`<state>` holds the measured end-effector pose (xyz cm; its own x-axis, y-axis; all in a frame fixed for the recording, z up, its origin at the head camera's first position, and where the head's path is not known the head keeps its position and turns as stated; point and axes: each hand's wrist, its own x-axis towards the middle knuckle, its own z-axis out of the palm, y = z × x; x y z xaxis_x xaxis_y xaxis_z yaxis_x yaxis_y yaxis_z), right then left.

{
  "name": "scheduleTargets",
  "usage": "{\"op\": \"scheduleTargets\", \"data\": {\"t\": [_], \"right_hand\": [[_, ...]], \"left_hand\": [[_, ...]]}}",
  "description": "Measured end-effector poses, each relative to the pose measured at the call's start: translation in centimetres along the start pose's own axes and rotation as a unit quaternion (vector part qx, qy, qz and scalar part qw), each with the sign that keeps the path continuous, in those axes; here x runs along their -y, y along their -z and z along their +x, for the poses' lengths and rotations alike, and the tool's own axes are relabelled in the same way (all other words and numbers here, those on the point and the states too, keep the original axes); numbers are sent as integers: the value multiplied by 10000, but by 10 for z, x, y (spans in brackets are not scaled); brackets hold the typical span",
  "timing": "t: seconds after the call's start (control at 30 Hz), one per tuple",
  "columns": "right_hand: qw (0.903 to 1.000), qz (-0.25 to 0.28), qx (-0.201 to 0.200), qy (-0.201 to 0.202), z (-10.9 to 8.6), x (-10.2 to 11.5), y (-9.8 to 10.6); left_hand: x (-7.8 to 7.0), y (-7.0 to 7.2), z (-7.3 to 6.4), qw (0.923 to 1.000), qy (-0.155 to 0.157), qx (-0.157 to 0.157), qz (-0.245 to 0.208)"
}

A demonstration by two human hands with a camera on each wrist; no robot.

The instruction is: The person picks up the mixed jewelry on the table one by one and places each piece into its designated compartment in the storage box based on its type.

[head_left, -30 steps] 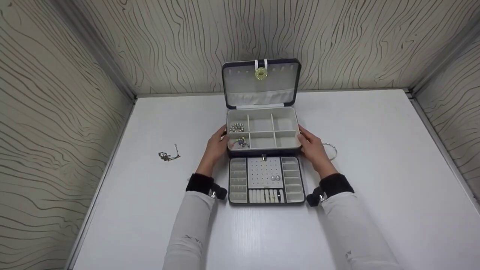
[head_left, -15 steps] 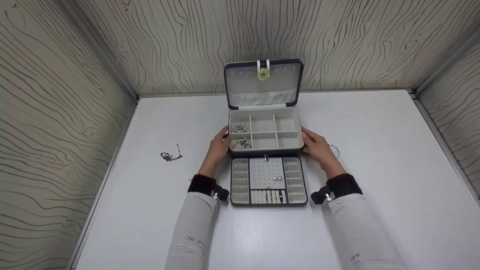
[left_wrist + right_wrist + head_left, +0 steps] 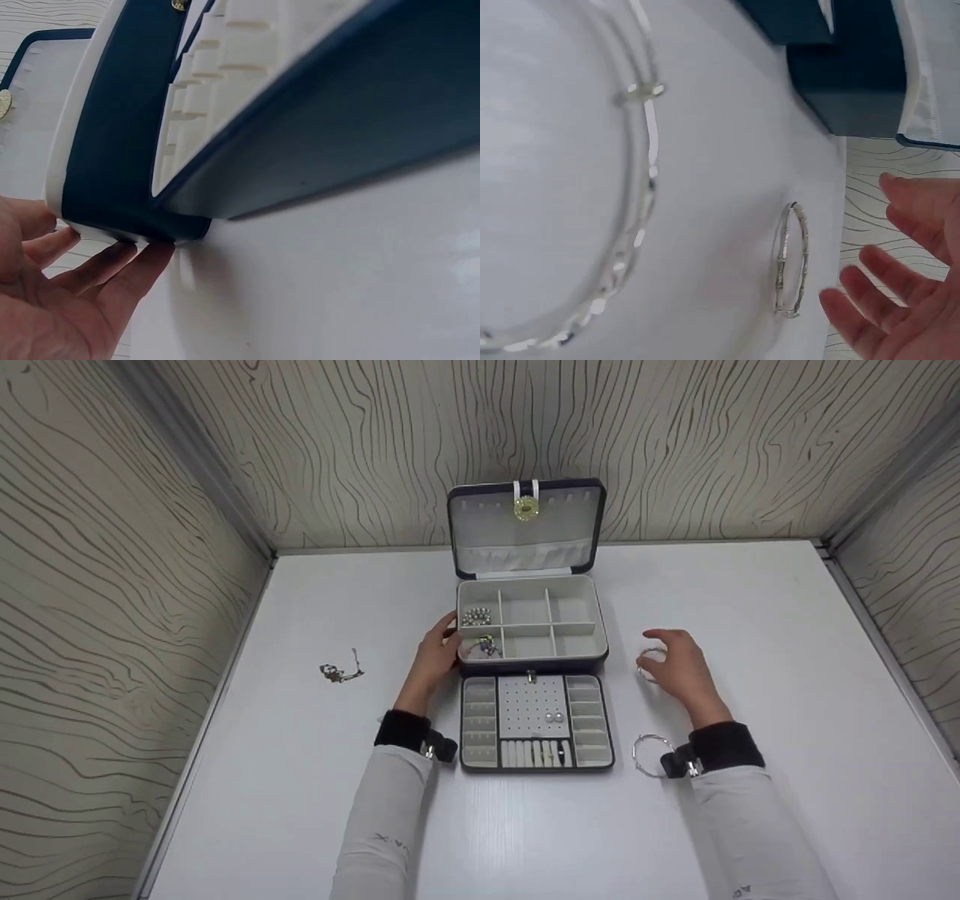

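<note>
Right hand (image 3: 679,667): fingers apart, nothing held. The nearer bracelet (image 3: 782,259) — round, no long axis — lies just off its fingertips, thumb side toward the box (image 3: 527,645). Left hand (image 3: 436,656), fingers outstretched, touches the box.

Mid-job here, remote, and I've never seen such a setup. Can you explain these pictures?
No machine here: you see a person's bare left hand and right hand. The wide view comes from a camera on the head; the two close ones come from the left wrist camera and right wrist camera. On the white table stands a jewelry box, its lid raised, with a sectioned tray in front. Left of it lies a chain; right of it, a near bracelet and a far bracelet. The left hand's fingers touch the box's side. The right hand is by the far bracelet, fingers apart, holding nothing.
</note>
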<state>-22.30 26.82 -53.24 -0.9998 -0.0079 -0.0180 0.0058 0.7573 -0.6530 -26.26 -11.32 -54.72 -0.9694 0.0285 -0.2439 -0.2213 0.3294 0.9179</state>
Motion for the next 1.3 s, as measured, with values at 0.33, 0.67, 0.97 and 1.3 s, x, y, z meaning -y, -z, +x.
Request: {"op": "scheduleTargets", "data": {"t": [0.33, 0.67, 0.97, 1.3], "right_hand": [[9958, -643, 178, -623, -5, -11, -8], [9858, -1454, 487, -679, -2, -2, -8], [9851, -1555, 423, -604, -4, -1, -9], [9913, -1017, 118, -826, -3, -10, -1]], "left_hand": [[-1, 3, 0, 10000, -9, 5, -30], [-1, 4, -2, 9999, -77, -42, -92], [-1, 7, -2, 9997, -151, -23, -165], [0, 5, 0, 9996, -118, -17, -250]]}}
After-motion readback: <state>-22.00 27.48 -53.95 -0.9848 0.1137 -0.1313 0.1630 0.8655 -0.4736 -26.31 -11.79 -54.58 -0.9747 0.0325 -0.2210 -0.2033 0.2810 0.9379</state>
